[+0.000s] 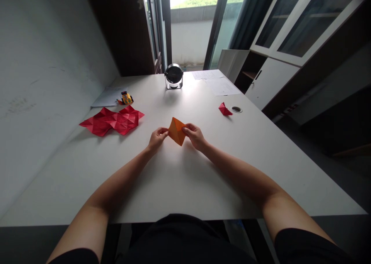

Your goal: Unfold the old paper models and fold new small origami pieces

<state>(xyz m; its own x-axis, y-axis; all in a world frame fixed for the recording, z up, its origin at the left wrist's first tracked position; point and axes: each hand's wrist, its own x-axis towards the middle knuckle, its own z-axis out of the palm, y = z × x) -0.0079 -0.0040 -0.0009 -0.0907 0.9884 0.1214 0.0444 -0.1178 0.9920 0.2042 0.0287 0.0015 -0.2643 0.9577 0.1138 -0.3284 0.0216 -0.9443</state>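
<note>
A folded orange sheet of origami paper (176,132) is held up over the middle of the white table, its creases catching the light. My left hand (158,137) pinches its left corner between thumb and fingers. On the opposite side, my right hand (194,135) grips the right edge, thumb on the near face and fingers behind. To the left lie creased, unfolded red papers (114,120). A small folded red paper piece (225,109) rests on the right of the table.
A round black device on a silver stand (174,75) stands at the table's back. A small yellow toy (126,98) sits by papers (108,97) on the left. White sheets (222,86) lie back right, and a cable hole (237,109) is beside the red piece.
</note>
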